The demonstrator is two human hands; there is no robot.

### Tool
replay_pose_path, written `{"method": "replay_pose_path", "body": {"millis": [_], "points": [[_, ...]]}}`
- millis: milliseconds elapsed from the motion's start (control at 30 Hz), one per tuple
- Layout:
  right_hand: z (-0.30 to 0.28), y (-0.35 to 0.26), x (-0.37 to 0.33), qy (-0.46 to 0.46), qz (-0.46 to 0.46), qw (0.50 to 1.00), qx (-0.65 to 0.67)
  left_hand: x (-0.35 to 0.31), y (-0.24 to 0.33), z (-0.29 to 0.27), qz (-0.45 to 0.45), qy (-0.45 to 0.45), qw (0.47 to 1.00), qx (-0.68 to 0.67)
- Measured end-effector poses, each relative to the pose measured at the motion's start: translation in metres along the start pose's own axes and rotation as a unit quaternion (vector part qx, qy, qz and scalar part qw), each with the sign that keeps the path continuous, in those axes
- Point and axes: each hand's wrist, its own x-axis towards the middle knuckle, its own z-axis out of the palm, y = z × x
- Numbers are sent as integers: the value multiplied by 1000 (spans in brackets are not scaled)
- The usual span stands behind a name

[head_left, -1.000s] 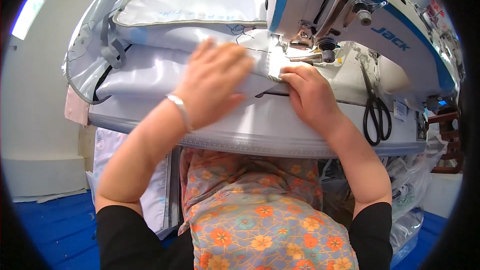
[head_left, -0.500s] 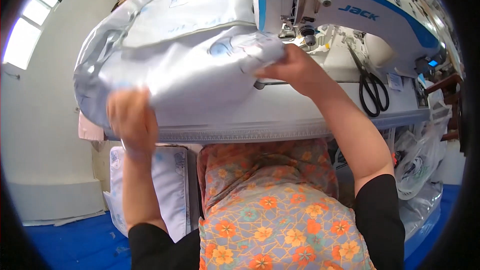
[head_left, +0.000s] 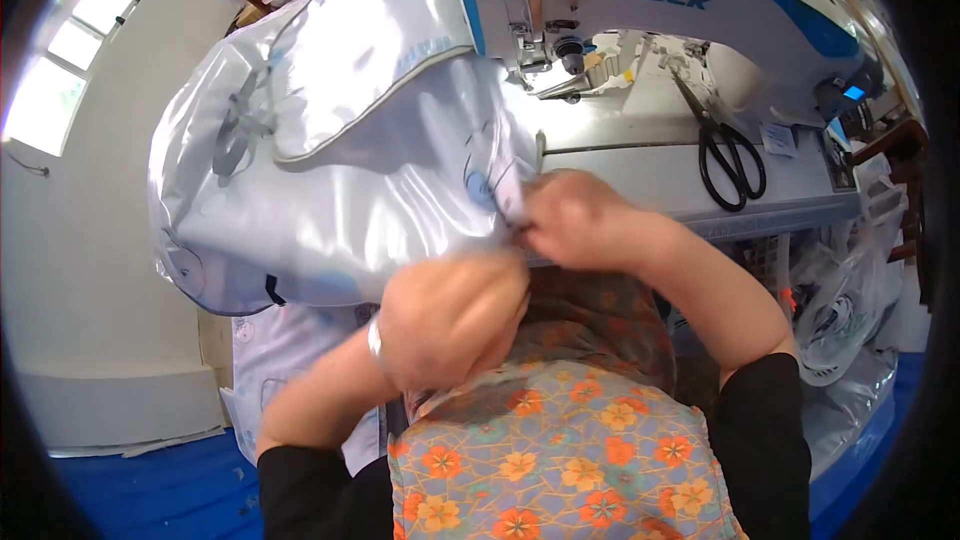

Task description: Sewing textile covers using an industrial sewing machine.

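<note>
A large, shiny white fabric cover (head_left: 330,205) with pale blue prints and a piped panel spreads over the left of the table and hangs past its front edge. My right hand (head_left: 575,220) is closed on a gathered corner of it, just beyond my lap. Right beside it, my left hand (head_left: 450,315) is curled, slightly blurred, with its fingertips hidden; what it holds does not show. The sewing machine (head_left: 670,10) stands behind, and its presser foot area (head_left: 560,90) has no cover under it.
Black-handled scissors (head_left: 733,165) lie on the right of the table, near a small white label (head_left: 778,140). Printed white fabric pieces (head_left: 300,360) sit below the table at left. Clear plastic bags (head_left: 840,310) hang at the right.
My right hand has drawn the cover's corner away from the machine, toward me. My left hand has swung from the cover's left side to beside the right hand. The view has shifted slightly.
</note>
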Motion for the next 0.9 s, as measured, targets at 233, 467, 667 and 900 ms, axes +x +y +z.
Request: {"method": "replay_pose_path", "body": {"millis": [233, 467, 667, 900], "points": [[5, 15, -30, -17, -54, 997, -49, 78, -71, 51, -255, -435, 845, 178], [1, 21, -41, 55, -82, 991, -88, 40, -63, 77, -141, -171, 968, 115], [-25, 35, -33, 2, -25, 994, -103, 75, -80, 85, -254, -348, 893, 131], [-41, 47, -15, 2, -41, 994, -103, 95, -88, 86, -270, -362, 880, 147]]}}
